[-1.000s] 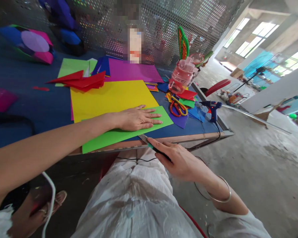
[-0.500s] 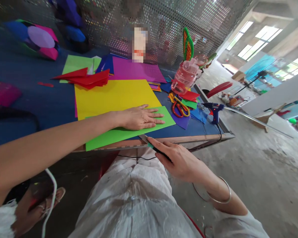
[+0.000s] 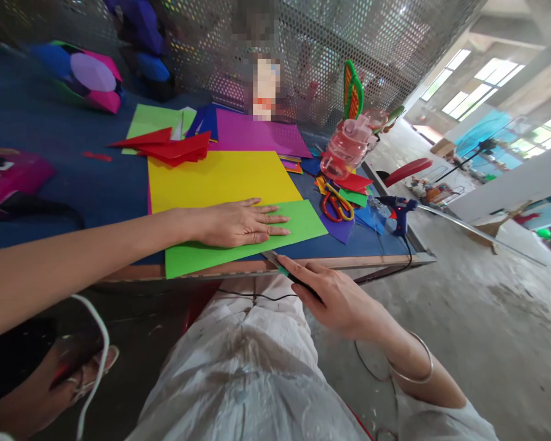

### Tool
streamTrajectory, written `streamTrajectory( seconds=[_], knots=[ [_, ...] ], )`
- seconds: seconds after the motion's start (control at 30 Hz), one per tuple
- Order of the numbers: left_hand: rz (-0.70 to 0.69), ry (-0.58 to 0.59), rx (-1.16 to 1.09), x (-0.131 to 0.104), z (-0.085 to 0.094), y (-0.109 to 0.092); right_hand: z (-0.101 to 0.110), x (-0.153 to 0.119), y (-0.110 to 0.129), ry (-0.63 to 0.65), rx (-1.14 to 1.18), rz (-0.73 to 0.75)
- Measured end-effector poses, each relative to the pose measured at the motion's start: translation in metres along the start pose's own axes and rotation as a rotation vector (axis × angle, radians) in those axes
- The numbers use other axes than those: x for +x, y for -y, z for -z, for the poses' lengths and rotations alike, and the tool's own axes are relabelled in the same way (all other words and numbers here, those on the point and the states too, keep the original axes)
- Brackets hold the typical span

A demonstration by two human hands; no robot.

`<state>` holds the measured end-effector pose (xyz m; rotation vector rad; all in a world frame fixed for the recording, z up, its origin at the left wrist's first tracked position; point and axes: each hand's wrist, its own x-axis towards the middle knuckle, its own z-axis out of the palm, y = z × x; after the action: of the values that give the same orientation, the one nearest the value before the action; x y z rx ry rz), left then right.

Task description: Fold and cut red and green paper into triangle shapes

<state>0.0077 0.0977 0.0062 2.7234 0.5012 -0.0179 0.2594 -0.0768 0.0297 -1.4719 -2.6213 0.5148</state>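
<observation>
A folded-looking green sheet (image 3: 303, 217) lies at the table's front edge, partly over a yellow sheet (image 3: 215, 177). My left hand (image 3: 234, 223) rests flat on the green sheet, fingers spread, holding nothing. My right hand (image 3: 333, 297) is closed round the dark handle of a knife (image 3: 298, 278), its index finger stretched along the top. The knife's blade points up and left, with its tip by the lower edge of the green sheet.
Red folded pieces (image 3: 179, 147) lie on the yellow sheet's back left corner. Behind is a purple sheet (image 3: 261, 131). To the right are scissors (image 3: 335, 202), a pink bottle (image 3: 346, 147) and a glue gun (image 3: 398, 211). A perforated metal screen (image 3: 312, 67) stands behind.
My left hand has slid left along the green sheet, still flat. My right hand and the knife keep nearly the same place by the sheet's edge. The view has shifted slightly.
</observation>
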Motion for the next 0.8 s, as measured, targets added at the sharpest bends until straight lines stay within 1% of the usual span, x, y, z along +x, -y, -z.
streamTrajectory(
  seconds=[0.1,0.27,0.53,0.8],
  knots=[
    [0.018,0.011,0.028,-0.0012,-0.0039,0.0004,0.0013,0.0012,0.0015,0.049,0.020,-0.026],
    [0.009,-0.002,0.025,0.0008,-0.0043,-0.0006,0.0018,0.0025,0.0021,0.053,0.009,-0.021],
    [0.004,-0.011,0.031,0.0004,-0.0062,0.0005,-0.0026,-0.0062,0.0042,0.082,-0.010,-0.047],
    [0.007,-0.020,0.025,-0.0009,-0.0057,-0.0005,-0.0031,0.0028,0.0066,0.049,-0.004,-0.003]
  ],
)
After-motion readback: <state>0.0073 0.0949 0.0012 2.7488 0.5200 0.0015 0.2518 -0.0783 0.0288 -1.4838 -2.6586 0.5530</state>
